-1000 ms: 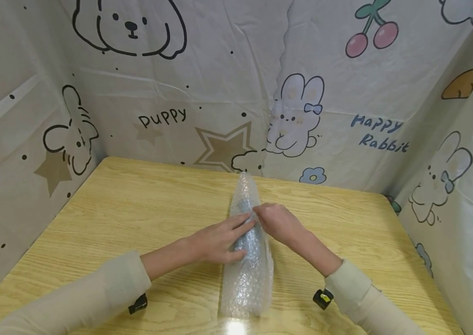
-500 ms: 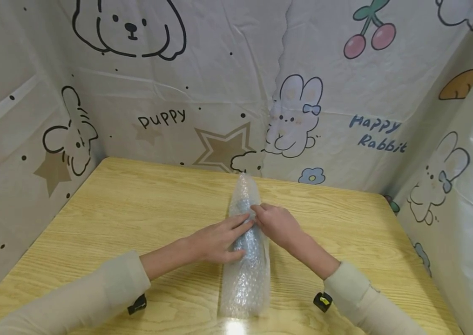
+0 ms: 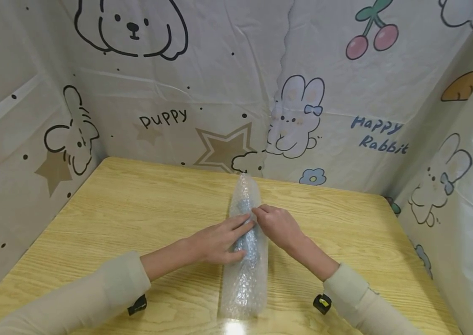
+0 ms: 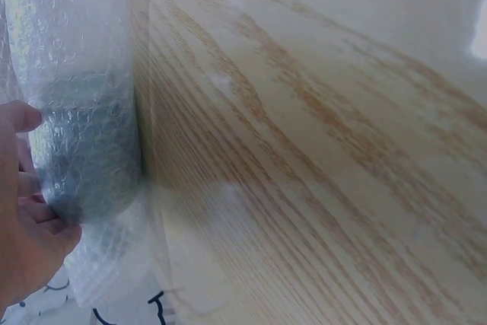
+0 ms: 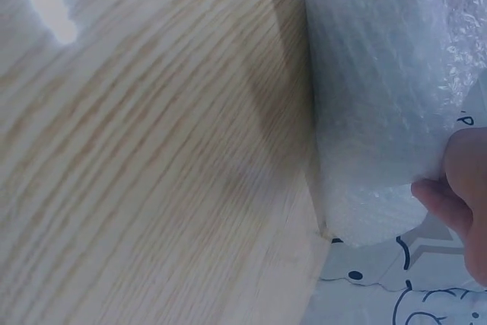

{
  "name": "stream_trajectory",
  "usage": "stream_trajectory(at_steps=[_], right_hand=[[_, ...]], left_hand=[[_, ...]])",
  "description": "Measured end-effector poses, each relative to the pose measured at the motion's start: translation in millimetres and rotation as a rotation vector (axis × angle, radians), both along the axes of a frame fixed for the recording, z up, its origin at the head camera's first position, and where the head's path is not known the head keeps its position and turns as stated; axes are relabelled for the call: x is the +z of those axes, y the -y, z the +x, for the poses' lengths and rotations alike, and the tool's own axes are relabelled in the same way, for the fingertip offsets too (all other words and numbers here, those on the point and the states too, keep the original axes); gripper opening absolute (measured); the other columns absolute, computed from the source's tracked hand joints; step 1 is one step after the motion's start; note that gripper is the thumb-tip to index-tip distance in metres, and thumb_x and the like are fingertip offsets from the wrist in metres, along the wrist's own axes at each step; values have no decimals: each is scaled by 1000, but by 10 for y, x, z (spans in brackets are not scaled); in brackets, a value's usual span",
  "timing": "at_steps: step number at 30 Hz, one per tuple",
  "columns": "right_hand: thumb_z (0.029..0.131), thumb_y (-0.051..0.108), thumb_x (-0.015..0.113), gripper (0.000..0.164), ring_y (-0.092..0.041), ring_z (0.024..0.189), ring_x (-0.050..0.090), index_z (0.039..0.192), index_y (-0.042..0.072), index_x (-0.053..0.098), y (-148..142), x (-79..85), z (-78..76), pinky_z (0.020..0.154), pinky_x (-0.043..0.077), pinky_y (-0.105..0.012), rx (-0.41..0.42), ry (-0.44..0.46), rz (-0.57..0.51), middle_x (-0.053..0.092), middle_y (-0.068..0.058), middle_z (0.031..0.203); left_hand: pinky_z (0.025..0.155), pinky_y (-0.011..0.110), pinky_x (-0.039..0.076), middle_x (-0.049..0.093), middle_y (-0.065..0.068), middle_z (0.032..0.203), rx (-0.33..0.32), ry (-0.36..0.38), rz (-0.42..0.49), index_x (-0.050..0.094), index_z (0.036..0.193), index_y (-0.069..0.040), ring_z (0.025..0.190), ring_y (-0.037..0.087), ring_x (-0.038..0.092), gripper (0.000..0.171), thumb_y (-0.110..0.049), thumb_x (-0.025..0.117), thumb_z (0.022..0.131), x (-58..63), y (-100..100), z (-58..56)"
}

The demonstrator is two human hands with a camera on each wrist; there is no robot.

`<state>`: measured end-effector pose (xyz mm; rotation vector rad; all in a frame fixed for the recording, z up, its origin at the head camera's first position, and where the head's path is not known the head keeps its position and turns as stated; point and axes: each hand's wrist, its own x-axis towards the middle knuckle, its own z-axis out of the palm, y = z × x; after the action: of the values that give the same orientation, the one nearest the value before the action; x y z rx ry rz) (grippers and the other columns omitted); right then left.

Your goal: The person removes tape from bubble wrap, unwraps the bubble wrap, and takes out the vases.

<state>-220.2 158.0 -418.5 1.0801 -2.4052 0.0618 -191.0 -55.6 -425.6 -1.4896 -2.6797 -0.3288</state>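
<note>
A long roll of bubble wrap (image 3: 245, 288) lies on the table, pointing away from me, in the middle of the head view. Through the layers a bluish-grey object (image 4: 91, 150) shows; its kind cannot be made out. My left hand (image 3: 218, 242) rests across the roll from the left, fingers spread and fairly straight on top. On the other side my right hand (image 3: 277, 224) has its fingers curled, pinching the wrap near the far part of the roll. The right wrist view shows that thumb and finger (image 5: 437, 199) against the edge of the plastic.
The wood-grain table (image 3: 144, 200) extends on both sides of the roll. A patterned cloth (image 3: 219, 83) with cartoon animals hangs behind it and at both sides. The roll's far end comes close to the table's back edge.
The loose right edge of the bubble wrap has drawn in leftward against the roll, so the roll looks narrower. My right hand has shifted only slightly; the left hand has stayed in place.
</note>
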Motion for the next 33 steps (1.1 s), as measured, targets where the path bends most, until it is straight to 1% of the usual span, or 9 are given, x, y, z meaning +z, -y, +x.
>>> stream_trajectory(at_steps=[8, 14, 25, 33], right_hand=[[81, 2, 65, 19, -18, 78, 65, 100, 2, 68, -8, -41, 8, 62, 53, -24, -16, 32, -81, 67, -8, 92], [83, 4, 63, 16, -17, 74, 65, 98, 3, 67, -5, -68, 3, 59, 53, -25, -28, 50, -148, 67, -8, 89], [84, 4, 61, 13, -16, 69, 65, 95, 3, 68, 27, -74, -8, 55, 52, -25, -79, 75, -193, 67, -7, 87], [84, 4, 60, 13, -13, 68, 63, 94, 4, 69, 43, -77, -23, 57, 51, -22, -120, 124, -222, 67, -6, 84]], left_hand=[[104, 33, 30, 21, 19, 148, -13, -46, 15, 25, 144, -1, 134, 26, 22, 71, -45, 46, 92, -5, -11, -6], [104, 34, 29, 20, 19, 148, -14, -25, 28, 24, 144, -1, 135, 27, 22, 72, -43, 47, 91, -5, -16, -6], [104, 33, 30, 20, 19, 148, -13, -33, 41, 25, 144, -1, 134, 26, 23, 71, -42, 48, 91, -24, -17, -2], [103, 33, 31, 20, 18, 148, -7, -21, 47, 25, 144, -1, 134, 25, 23, 71, -42, 48, 91, -27, -11, 5]])
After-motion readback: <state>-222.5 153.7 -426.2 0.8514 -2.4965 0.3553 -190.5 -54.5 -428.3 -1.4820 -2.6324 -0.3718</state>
